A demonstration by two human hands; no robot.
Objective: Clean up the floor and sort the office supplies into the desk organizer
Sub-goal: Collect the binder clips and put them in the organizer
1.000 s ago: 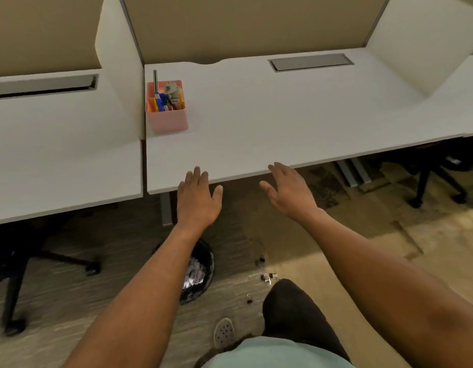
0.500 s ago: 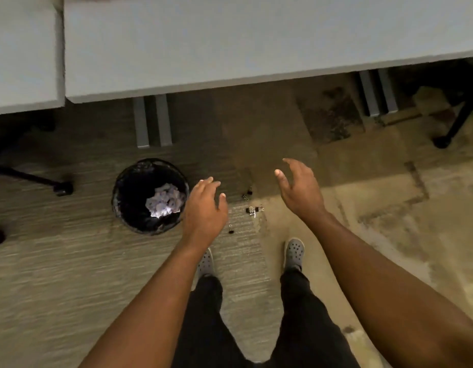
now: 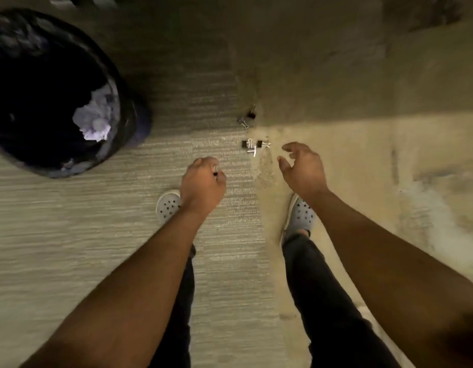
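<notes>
**deskrat:** ok, going left to right. Far left there's a round black wire-mesh waste bin (image 3: 57, 83) with a dark liner and some crumpled white paper (image 3: 93, 123) down inside it. It stands on striped grey-beige carpet (image 3: 70, 235).

**clipfan:** and the left hand?

**deskrat:** The left hand (image 3: 202, 185) is low over the carpet, knuckles up, fingers curled under. Something small, dark with a silver glint, peeks out by the thumb and forefinger, a small binder clip (image 3: 215, 173) by the look of it. So it looks pinched on that, though most of it is hidden by the fingers. Just behind the wrist is a light grey perforated clog (image 3: 167, 205).

**clipfan:** where are the rest of the clips?

**deskrat:** Ahead of the hands and between them. A little cluster of black binder clips with silver wire handles (image 3: 255, 146) lies on the floor, just beside the right fingertips. Two more clips (image 3: 247, 118) lie a bit further out, near the carpet seam.

**clipfan:** right hand grabbing?

**deskrat:** Nope. The right hand (image 3: 303, 168) is spread loose, thumb and fingers bent like a claw, holding nothing, close to the cluster but not touching. The forearm runs in from the lower right, over the other grey clog (image 3: 301, 216) and dark trouser leg (image 3: 331, 301).
</notes>
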